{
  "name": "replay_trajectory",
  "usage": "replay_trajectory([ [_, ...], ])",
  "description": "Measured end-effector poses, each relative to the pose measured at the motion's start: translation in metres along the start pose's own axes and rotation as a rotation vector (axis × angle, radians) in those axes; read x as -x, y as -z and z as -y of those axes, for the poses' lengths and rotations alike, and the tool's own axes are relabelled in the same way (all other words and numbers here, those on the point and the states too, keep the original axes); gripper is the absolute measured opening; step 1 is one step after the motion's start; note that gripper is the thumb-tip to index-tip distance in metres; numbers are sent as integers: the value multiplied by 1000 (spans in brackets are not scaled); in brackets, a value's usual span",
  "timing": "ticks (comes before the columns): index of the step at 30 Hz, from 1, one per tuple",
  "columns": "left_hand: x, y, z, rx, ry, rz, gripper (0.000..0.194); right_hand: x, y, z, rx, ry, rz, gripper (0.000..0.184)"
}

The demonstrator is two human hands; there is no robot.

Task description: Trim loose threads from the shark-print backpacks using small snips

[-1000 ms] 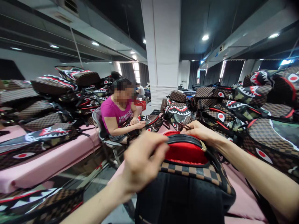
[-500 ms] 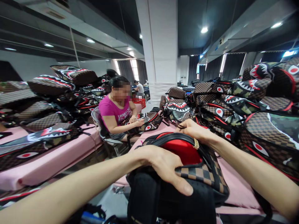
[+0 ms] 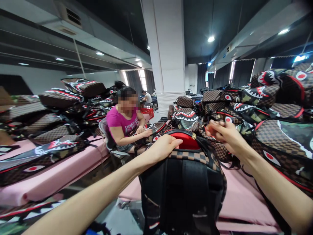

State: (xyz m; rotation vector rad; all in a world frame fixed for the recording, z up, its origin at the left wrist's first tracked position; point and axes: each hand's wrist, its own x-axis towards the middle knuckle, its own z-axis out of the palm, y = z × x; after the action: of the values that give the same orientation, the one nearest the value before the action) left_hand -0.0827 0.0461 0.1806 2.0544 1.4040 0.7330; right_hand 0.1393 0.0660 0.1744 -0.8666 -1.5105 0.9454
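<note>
In front of me a backpack (image 3: pixel 182 182) stands upright, its black padded back and straps facing me. Brown checks and a gold zipper pull (image 3: pixel 194 135) show at its top, which is unzipped on a red lining (image 3: pixel 187 143). My left hand (image 3: pixel 165 147) grips the top edge of the opening, thumb outside and fingers hidden behind the rim. To the right of the bag, my right hand (image 3: pixel 223 133) is raised off it with fingers curled and pinched together. Its fingertips are blurred, and I cannot make out what is between them.
Finished-looking shark-mouth backpacks (image 3: pixel 286 137) are heaped at right, with another pile (image 3: pixel 70 101) at left on a pink-covered table (image 3: pixel 93 155). A co-worker in a magenta shirt (image 3: pixel 122 124) sits across, hands on a bag. A white pillar (image 3: pixel 168 52) rises behind.
The backpack has tipped more upright, showing its back. My left hand has moved from lying over the top to gripping the rim. My right hand has moved away to the right.
</note>
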Motion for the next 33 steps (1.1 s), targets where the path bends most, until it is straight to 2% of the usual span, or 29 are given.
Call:
replay_trajectory([
  [3, -10, -3, -7, 77, 23, -35, 42, 54, 27, 3, 130, -162, 72, 41],
  [5, -15, -6, -13, 101, 1, -48, 40, 83, 30, 4, 149, -257, 35, 45],
  [7, -19, -11, -19, 115, -15, -50, 39, 99, 22, 4, 163, -285, 28, 45],
  [9, -22, -17, -27, 133, -10, -40, 39, 103, 11, 5, 208, -295, 43, 42],
  [11, -24, -21, -34, 156, 12, -21, 40, 101, 1, 5, 184, -330, -7, 43],
  [14, -25, -27, -38, 193, 8, 20, 41, 100, -9, 0, -96, -383, -109, 36],
  [17, -26, -32, -33, 243, -18, -8, 40, 104, -9, -11, -353, -365, -51, 33],
  [20, -27, -35, -28, 268, -26, -12, 41, 105, -3, -22, -449, -392, 50, 35],
  [22, -24, -32, -29, 231, -91, -22, 40, 104, 1, -27, -482, -412, 36, 36],
  [24, -13, -23, -31, 154, -271, -96, 34, 101, 4, -30, -501, -431, -22, 38],
  [26, 8, -9, -28, 89, -452, -261, 28, 99, 7, -30, -510, -453, -66, 39],
  [27, 22, -3, -23, 74, -469, -356, 27, 98, 8, -30, -513, -463, -85, 39],
  [28, 36, 1, -16, 74, -417, -427, 29, 97, 9, -29, -516, -469, -106, 39],
  [29, 50, 3, -7, 92, -304, -458, 34, 96, 10, -28, -518, -473, -126, 39],
  [30, 63, 1, 2, 122, -167, -416, 39, 96, 10, -26, -517, -476, -142, 37],
  [31, 74, -3, 11, 169, -44, -322, 43, 96, 9, -25, -516, -479, -150, 36],
  [33, 86, -19, 24, 318, 99, -125, 48, 95, 7, -21, -510, -479, -141, 35],
])
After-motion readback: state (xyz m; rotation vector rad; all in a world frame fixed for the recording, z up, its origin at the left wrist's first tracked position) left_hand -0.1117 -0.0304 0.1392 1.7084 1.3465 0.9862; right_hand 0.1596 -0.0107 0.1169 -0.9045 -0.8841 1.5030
